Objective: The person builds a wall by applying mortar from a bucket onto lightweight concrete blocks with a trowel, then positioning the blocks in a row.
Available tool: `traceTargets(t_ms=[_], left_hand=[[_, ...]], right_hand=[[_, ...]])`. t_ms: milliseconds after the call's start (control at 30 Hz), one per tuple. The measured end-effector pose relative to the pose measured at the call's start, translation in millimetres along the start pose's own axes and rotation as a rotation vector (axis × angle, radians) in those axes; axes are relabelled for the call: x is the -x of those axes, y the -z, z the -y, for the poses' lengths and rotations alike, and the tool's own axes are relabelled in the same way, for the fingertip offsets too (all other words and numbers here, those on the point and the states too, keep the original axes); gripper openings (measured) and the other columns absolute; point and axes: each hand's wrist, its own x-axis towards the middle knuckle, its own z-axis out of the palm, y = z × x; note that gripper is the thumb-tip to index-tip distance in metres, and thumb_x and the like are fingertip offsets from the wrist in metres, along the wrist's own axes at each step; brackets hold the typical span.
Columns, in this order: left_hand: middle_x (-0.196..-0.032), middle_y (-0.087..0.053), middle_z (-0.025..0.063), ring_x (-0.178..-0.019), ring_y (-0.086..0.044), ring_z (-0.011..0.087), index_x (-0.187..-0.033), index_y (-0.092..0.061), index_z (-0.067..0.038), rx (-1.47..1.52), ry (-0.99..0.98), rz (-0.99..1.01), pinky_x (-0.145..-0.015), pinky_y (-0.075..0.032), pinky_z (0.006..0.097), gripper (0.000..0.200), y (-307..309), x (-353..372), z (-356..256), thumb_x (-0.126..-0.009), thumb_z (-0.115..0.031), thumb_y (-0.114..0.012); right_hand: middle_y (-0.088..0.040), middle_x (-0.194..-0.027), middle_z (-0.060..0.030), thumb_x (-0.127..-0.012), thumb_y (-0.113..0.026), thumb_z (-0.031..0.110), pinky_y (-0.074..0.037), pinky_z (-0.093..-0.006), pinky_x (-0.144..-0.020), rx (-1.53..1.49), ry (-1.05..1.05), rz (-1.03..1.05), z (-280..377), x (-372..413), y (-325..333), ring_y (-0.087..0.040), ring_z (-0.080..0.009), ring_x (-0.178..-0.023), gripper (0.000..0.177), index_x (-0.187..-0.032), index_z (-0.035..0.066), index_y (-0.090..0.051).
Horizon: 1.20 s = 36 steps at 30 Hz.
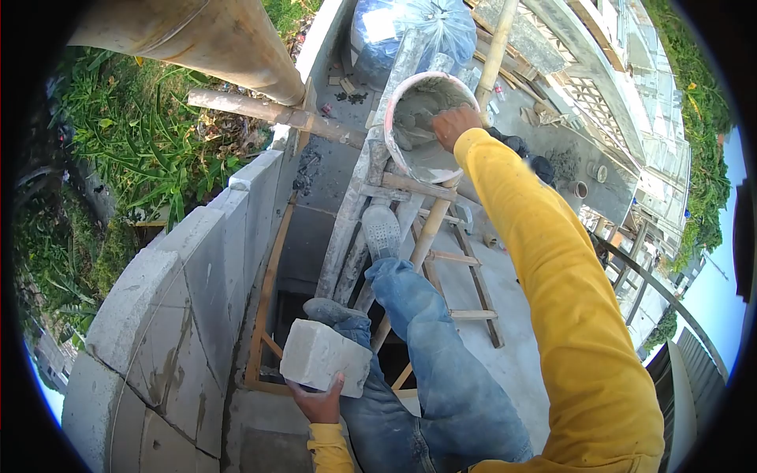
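Left hand grasping pale block by near edge, over left leg. Right hand curled at right rim of bucket, grip can't tell. Bucket on scaffold far end, grey paste inside.

Text: 0 readable | labels, brands: 0 | numbers, signs: 0 (across the whole view)

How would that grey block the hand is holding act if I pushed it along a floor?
The block would probably slide or tip rather than roll, because its sides look flat. It seems stiff, since its edges stay straight in the left hand. It may not be too heavy, as one hand grips it, though the leg might help.
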Motion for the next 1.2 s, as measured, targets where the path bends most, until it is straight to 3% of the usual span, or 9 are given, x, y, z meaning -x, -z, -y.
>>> traceTargets(t_ms=[300,467,667,733,767,833,867,1067,1200], left_hand=[[-0.140,-0.054,0.0199,-0.129,-0.056,0.0325,-0.147,-0.041,0.003,-0.005,-0.010,0.000,-0.112,-0.044,0.0421,0.101,8,-2,10,-0.064,-0.009,-0.096],[-0.139,-0.055,0.0226,-0.127,-0.058,0.0351,-0.145,-0.042,0.004,-0.002,0.013,0.034,-0.109,-0.046,0.0429,0.103,14,1,-5,-0.062,-0.020,-0.098],[-0.131,-0.062,0.0216,-0.123,-0.061,0.0349,-0.142,-0.046,0.001,-0.272,-0.049,0.012,-0.105,-0.049,0.0428,0.100,37,14,-23,-0.064,-0.036,-0.098],[-0.132,-0.061,0.0221,-0.124,-0.061,0.0365,-0.141,-0.047,0.001,-0.277,-0.081,0.039,-0.105,-0.049,0.0431,0.100,42,16,-20,-0.064,-0.039,-0.097],[-0.132,-0.061,0.0220,-0.125,-0.060,0.0364,-0.141,-0.047,0.000,-0.298,-0.077,0.011,-0.106,-0.049,0.0430,0.099,49,19,-14,-0.065,-0.039,-0.097],[-0.132,-0.061,0.0218,-0.126,-0.059,0.0364,-0.141,-0.048,0.000,-0.317,-0.080,0.015,-0.106,-0.049,0.0428,0.098,50,24,-1,-0.065,-0.040,-0.096],[-0.133,-0.060,0.0218,-0.127,-0.059,0.0366,-0.141,-0.048,0.000,-0.159,-0.056,0.069,-0.106,-0.048,0.0432,0.098,59,27,-17,-0.065,-0.039,-0.096],[-0.132,-0.059,0.0229,-0.122,-0.060,0.0361,-0.142,-0.044,0.005,-0.049,-0.138,0.029,-0.105,-0.049,0.0436,0.103,59,18,24,-0.060,-0.024,-0.099],[-0.132,-0.060,0.0240,-0.124,-0.060,0.0362,-0.141,-0.044,0.007,-0.079,-0.105,-0.023,-0.105,-0.049,0.0430,0.103,61,15,35,-0.061,-0.029,-0.099]], right_hand=[[-0.076,-0.113,-0.0105,-0.090,-0.061,0.016,-0.057,-0.0458,-0.091,-0.168,0.008,0.095,-64,20,6,-0.072,-0.0324,-0.107,0.026,-0.113,0.016,-0.074],[-0.072,-0.119,-0.0223,-0.085,-0.067,0.020,-0.053,-0.0488,-0.098,-0.446,-0.085,0.182,-98,47,-33,-0.068,-0.0427,-0.111,0.045,-0.129,0.013,-0.068],[-0.067,-0.098,-0.0220,-0.077,-0.074,0.008,-0.049,-0.0418,-0.093,-0.974,-0.021,0.097,-70,142,-9,-0.064,-0.0386,-0.098,0.034,-0.108,-0.001,-0.065],[-0.064,-0.094,-0.0204,-0.079,-0.073,0.008,-0.050,-0.0422,-0.088,-0.892,-0.010,-0.173,-66,164,-46,-0.063,-0.0375,-0.091,0.029,-0.106,0.001,-0.063],[-0.064,-0.092,-0.0185,-0.080,-0.072,0.007,-0.049,-0.0421,-0.089,-0.976,-0.011,-0.019,-62,171,-31,-0.063,-0.0355,-0.091,0.027,-0.105,0.001,-0.063],[-0.060,-0.074,-0.0063,-0.093,-0.062,0.020,-0.046,-0.0324,-0.064,-1.075,-0.149,0.094,-54,174,-51,-0.058,-0.0128,-0.068,0.020,-0.099,0.002,-0.068],[-0.061,-0.075,-0.0035,-0.092,-0.064,0.018,-0.045,-0.0307,-0.062,-1.253,-0.149,0.056,-56,177,-82,-0.057,-0.0104,-0.068,0.019,-0.101,0.002,-0.068],[-0.066,-0.078,-0.0047,-0.092,-0.069,0.018,-0.048,-0.0338,-0.061,-1.275,-0.296,-0.045,-18,181,-83,-0.059,-0.0139,-0.064,0.024,-0.108,0.001,-0.068],[-0.066,-0.077,-0.0048,-0.092,-0.069,0.018,-0.048,-0.0344,-0.057,-1.222,-0.347,-0.071,-12,153,-99,-0.060,-0.0133,-0.063,0.023,-0.108,0.001,-0.069]])
